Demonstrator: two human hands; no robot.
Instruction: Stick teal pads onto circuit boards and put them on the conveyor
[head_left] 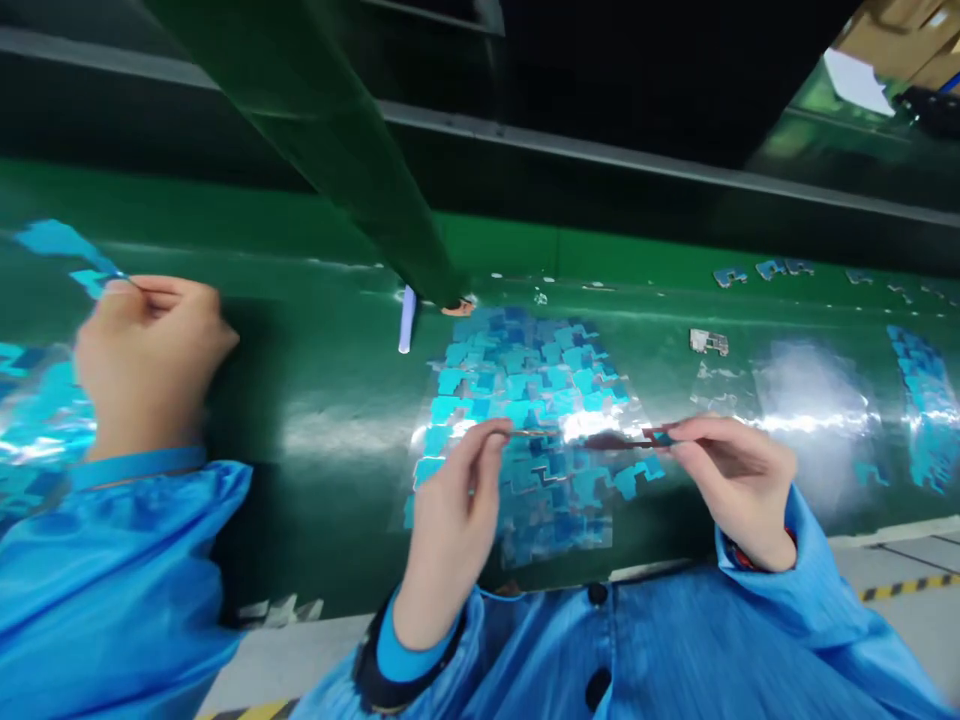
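My left hand (457, 500) and my right hand (739, 480) each pinch one end of a thin dark strip (585, 437), held level above a green belt (330, 400). The strip's right end carries a small blue film piece. Under it lies a pile of blue film pieces (525, 390) on a clear sheet. Motion blur hides the strip's detail.
At the left a co-worker's hand (146, 360) in a blue sleeve holds a blue film piece (67, 250) over another shiny blue pile (37, 420). A slanted green pole (337, 140) meets the belt beside a pale cylinder (406, 320). A small metal part (709, 342), a clear sheet (810, 400) and more blue pieces (926, 400) lie to the right.
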